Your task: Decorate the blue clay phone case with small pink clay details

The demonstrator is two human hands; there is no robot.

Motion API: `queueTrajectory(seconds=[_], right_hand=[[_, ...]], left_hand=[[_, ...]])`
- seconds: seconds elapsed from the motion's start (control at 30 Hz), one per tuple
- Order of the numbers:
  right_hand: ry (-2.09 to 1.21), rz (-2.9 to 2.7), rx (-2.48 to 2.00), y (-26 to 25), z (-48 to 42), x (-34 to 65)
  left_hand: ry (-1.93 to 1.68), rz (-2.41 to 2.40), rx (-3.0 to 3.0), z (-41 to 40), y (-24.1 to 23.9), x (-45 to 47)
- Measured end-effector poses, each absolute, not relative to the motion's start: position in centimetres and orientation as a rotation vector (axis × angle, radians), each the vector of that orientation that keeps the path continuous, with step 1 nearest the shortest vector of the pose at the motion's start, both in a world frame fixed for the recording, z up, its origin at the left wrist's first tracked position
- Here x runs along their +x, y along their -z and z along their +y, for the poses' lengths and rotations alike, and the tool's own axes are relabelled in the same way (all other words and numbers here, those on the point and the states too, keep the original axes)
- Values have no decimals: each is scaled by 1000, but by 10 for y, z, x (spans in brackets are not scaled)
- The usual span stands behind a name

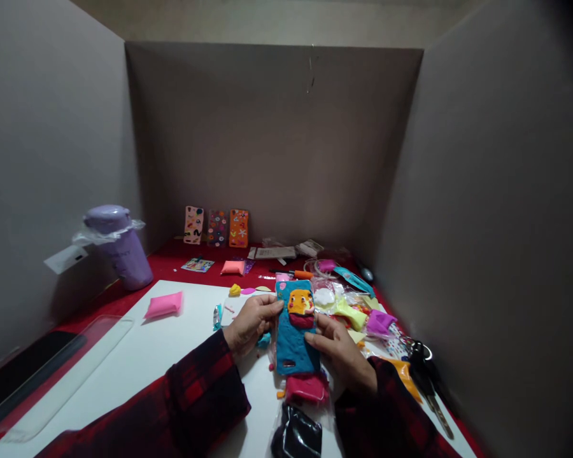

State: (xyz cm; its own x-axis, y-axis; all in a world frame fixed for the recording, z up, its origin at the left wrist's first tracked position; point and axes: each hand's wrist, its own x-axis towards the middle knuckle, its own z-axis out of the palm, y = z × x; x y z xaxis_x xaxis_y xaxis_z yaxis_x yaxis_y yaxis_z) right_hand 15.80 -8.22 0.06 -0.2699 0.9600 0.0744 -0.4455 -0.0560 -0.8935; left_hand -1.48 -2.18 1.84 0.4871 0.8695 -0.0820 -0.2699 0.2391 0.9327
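Observation:
A phone case (292, 346) coated in blue clay is held upright between my two hands. On its upper part sits an orange clay face with eyes and a dark red strip below it. My left hand (252, 321) pinches the case's left edge between thumb and fingers. At the right edge, my right hand (344, 350) grips with the thumb on the front, near the red strip. Just below the case lie a crimson clay packet (307, 388) and a black clay packet (297, 434). A bit of blue clay (263, 340) shows beside my left hand.
A white board (172, 375) covers the red cloth. Pink packet (165, 305) and purple bottle (119, 248) are at left; several clay packets (381, 323) and keys (427, 375) at right. Three decorated cases (217, 228) stand behind. Grey panels (277, 140) enclose the table.

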Motion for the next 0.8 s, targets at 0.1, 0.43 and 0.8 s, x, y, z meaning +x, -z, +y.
queueTrajectory(seconds=[0.1, 0.43, 0.8], right_hand=[[-1586, -1060, -704, -1, -82, 158], [-1588, -1066, -701, -3, -82, 158], [-1584, -1055, -705, -3, -81, 157]], left_hand=[[-877, 709, 1044, -21, -18, -15], [-867, 710, 1047, -21, -17, -16], [-862, 709, 1055, -21, -17, -15]])
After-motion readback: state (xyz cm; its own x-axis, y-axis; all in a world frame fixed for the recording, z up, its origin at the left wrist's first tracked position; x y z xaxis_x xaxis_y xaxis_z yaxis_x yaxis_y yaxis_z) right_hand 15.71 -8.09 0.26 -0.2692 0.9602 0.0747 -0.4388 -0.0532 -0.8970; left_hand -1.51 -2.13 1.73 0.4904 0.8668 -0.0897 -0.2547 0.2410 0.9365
